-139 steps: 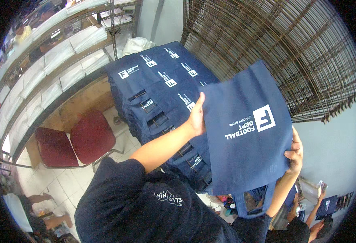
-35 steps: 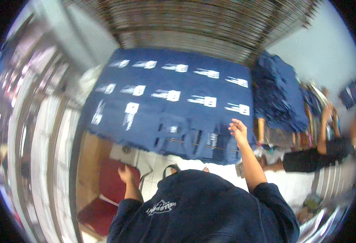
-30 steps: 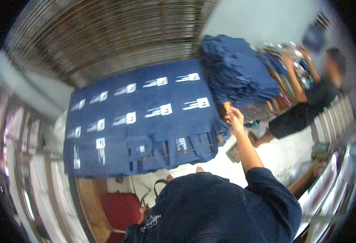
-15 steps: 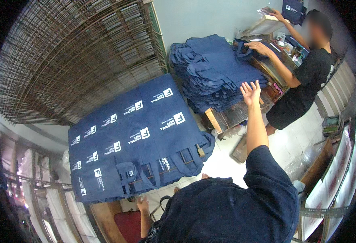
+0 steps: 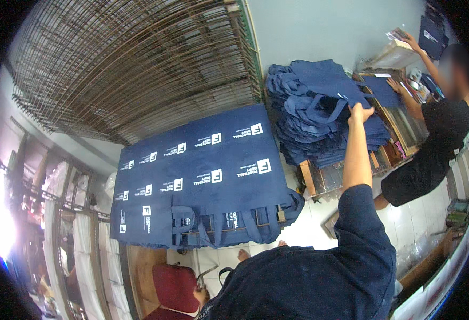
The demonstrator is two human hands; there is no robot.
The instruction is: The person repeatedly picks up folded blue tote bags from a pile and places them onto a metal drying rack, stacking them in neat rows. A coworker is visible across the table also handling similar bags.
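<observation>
My right hand (image 5: 358, 113) reaches out to a tall stack of navy cloth bags (image 5: 312, 144). Its thumb and fingers are closed on a navy tote bag (image 5: 326, 95) at the top, whose strap loop hangs over the stack's front. Low in the picture, my left hand (image 5: 201, 293) hangs beside a red chair (image 5: 176, 285); its fingers are too small and blurred to read. Ahead of my body, navy bags with white prints (image 5: 197, 154) lie in overlapping rows on a rack, their straps gathered along the near side.
A co-worker (image 5: 448, 122) at the right lays one hand on navy cloth (image 5: 383, 92) on a wooden bench and holds up a framed screen (image 5: 392, 55) with the other. Stacked wire racks (image 5: 138, 69) stand at the back left. White-tiled floor (image 5: 312, 229) shows between the stations.
My right hand has gone from open in the air to gripping a bag on the stack. The co-worker's near hand has moved onto cloth on the bench. The view has shifted left.
</observation>
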